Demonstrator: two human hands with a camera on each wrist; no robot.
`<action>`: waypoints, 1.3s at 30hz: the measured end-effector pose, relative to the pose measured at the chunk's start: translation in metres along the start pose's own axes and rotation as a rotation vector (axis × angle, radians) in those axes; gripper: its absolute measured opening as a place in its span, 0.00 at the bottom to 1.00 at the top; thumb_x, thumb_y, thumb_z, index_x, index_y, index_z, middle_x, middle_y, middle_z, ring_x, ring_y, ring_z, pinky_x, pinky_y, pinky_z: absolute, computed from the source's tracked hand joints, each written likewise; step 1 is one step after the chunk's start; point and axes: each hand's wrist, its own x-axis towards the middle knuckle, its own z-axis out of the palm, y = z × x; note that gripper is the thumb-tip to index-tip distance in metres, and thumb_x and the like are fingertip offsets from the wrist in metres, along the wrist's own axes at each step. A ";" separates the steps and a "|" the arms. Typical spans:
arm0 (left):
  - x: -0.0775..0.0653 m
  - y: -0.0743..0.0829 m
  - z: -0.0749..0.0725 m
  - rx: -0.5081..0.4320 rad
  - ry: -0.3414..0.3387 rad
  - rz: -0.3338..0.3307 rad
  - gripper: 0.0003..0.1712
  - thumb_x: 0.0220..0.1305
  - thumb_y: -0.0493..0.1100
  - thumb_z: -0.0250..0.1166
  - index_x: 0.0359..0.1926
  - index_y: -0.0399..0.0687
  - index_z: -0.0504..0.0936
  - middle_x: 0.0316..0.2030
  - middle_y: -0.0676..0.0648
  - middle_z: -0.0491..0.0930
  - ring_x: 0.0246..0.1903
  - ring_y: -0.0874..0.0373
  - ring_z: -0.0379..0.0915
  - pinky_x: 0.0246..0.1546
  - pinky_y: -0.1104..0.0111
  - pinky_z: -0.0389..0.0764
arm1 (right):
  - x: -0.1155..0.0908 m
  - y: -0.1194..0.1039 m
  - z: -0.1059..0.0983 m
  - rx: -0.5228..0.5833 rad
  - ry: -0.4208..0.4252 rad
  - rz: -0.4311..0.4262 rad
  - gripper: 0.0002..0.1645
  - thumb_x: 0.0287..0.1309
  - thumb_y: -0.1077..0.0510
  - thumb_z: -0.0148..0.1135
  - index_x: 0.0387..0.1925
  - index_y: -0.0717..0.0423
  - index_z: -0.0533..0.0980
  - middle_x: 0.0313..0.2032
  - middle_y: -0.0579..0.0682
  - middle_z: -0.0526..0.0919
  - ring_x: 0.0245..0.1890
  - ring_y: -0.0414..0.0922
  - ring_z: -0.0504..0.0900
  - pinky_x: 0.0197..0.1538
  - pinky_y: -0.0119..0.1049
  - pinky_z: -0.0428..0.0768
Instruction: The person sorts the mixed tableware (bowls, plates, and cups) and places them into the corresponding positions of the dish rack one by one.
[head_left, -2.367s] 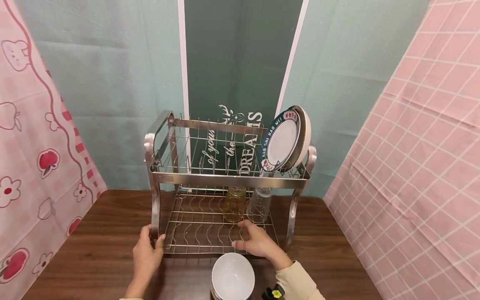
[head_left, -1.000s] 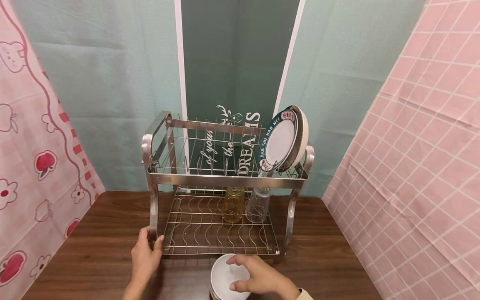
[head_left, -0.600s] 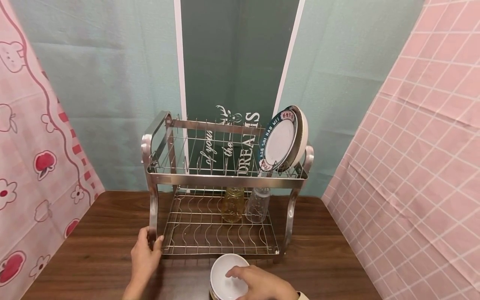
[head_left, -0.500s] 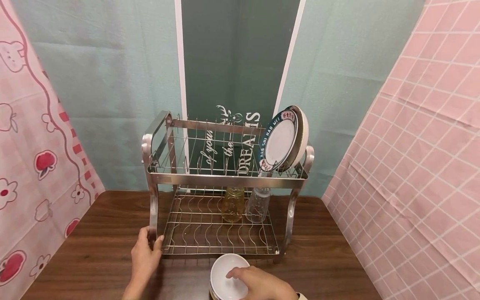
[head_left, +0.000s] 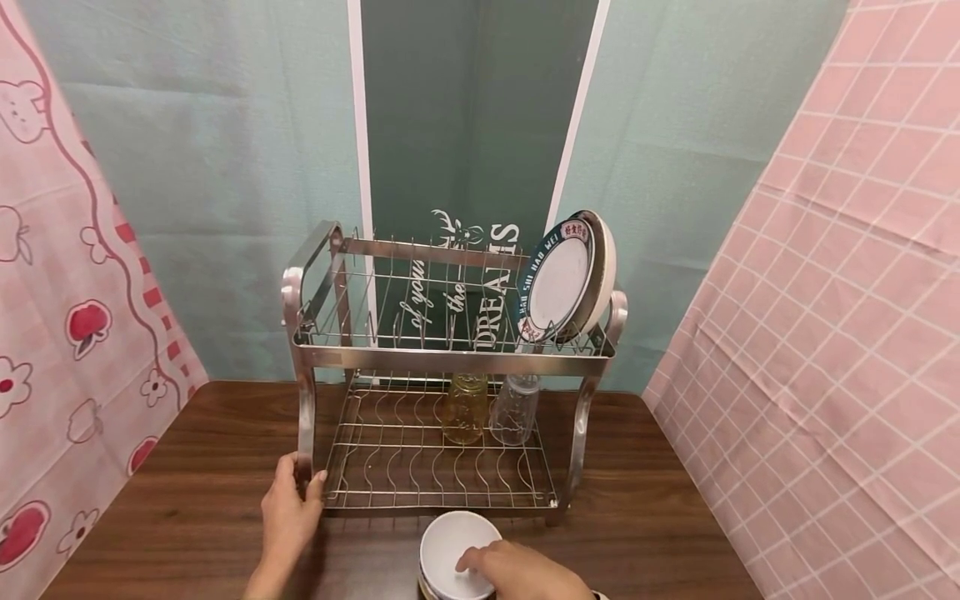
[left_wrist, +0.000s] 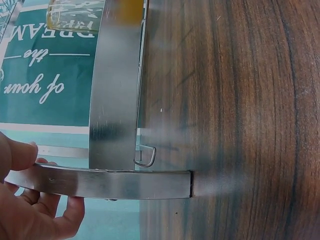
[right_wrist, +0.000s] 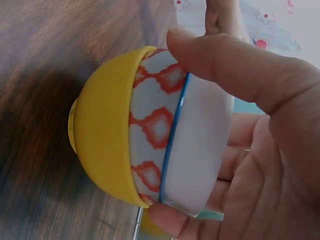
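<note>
A stack of nested bowls stands before the rack: a yellow bowl [right_wrist: 102, 130] outermost, and inside it a white bowl [right_wrist: 155, 127] with orange motifs and a blue line. Plain white [head_left: 450, 542] shows at the top from above. My right hand [head_left: 525, 573] grips the stack, thumb against the patterned side and a finger at the opposite side; in the head view a fingertip overlaps the white opening. My left hand [head_left: 291, 512] holds the front left leg of the metal dish rack [head_left: 457, 360], thumb on one side and fingers [left_wrist: 72, 215] on the other.
On the rack's upper tier, a blue-rimmed plate [head_left: 558, 283] leans against a bowl [head_left: 606, 279] at the right. Below it stand a yellow glass [head_left: 465, 412] and a clear glass [head_left: 516, 412]. The wooden table [head_left: 645, 500] meets fabric backdrops on three sides.
My right hand has come back from the lower tier near the glasses, lowered to the bowls and taken hold of them. My left hand has stayed on the rack's leg.
</note>
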 end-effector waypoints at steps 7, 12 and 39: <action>-0.001 0.001 0.000 -0.005 0.004 -0.002 0.20 0.51 0.28 0.67 0.43 0.36 0.69 0.26 0.40 0.75 0.26 0.45 0.71 0.27 0.51 0.68 | -0.003 -0.002 -0.003 -0.018 0.026 -0.077 0.24 0.38 0.65 0.71 0.43 0.51 0.77 0.25 0.33 0.73 0.28 0.28 0.68 0.33 0.19 0.68; -0.001 0.000 0.000 -0.002 0.000 -0.005 0.20 0.51 0.28 0.67 0.43 0.36 0.68 0.26 0.41 0.74 0.25 0.47 0.70 0.26 0.53 0.68 | 0.000 -0.003 -0.003 -0.007 0.003 -0.070 0.17 0.42 0.63 0.70 0.38 0.49 0.79 0.24 0.32 0.72 0.27 0.28 0.67 0.32 0.19 0.68; -0.002 0.000 0.001 -0.001 0.018 0.007 0.21 0.50 0.27 0.68 0.43 0.36 0.68 0.26 0.40 0.74 0.25 0.44 0.70 0.26 0.50 0.67 | -0.010 0.000 -0.015 -0.012 0.345 -0.184 0.09 0.50 0.53 0.67 0.31 0.47 0.74 0.31 0.34 0.71 0.32 0.29 0.69 0.34 0.16 0.65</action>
